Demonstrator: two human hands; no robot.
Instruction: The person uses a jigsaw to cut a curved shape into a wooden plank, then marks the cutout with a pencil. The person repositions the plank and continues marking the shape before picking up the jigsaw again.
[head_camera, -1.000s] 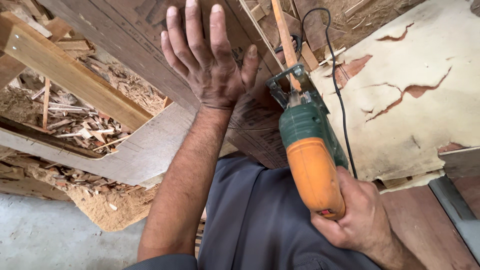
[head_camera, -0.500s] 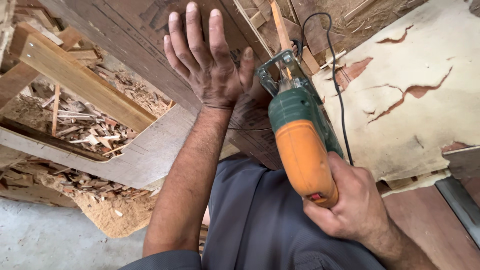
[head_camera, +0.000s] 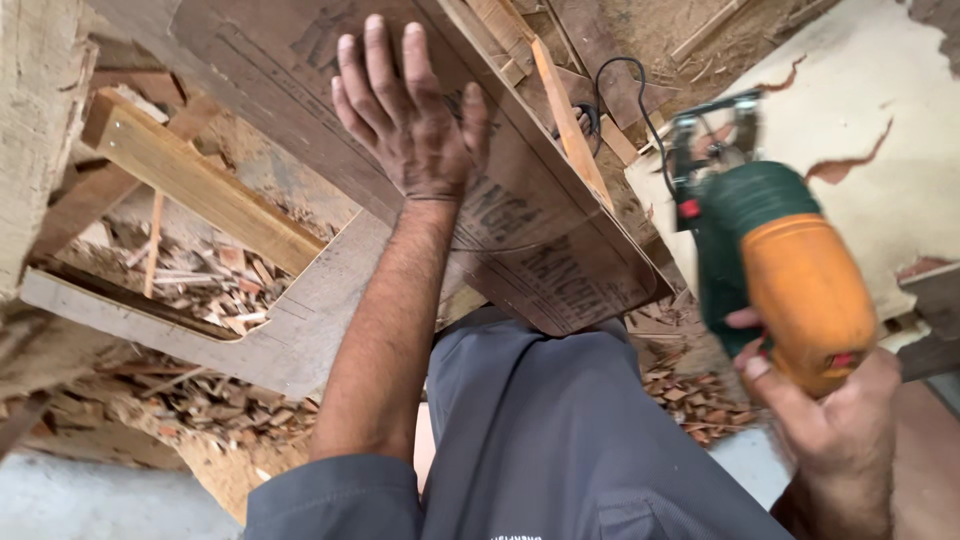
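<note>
My left hand (head_camera: 405, 115) lies flat, fingers spread, on a dark brown plywood board (head_camera: 560, 250) that slopes down toward my lap. My right hand (head_camera: 820, 420) grips the orange rear handle of a green and orange jigsaw (head_camera: 770, 260). The saw is held off to the right of the board, apart from it, its metal foot pointing away from me. A thin light wood strip (head_camera: 570, 125) lies along the board's top edge. The saw's black cord (head_camera: 625, 85) loops behind the board.
A pale timber beam (head_camera: 200, 185) and a grey cut-out panel (head_camera: 300, 330) sit at the left over heaps of wood scraps and sawdust (head_camera: 200, 280). A cream sheet with peeling patches (head_camera: 880, 120) lies at the right. More chips (head_camera: 690, 390) lie under the board's end.
My right hand has pulled the jigsaw off the board's edge and swung it to the right and toward me. My left hand stays pressed on the board.
</note>
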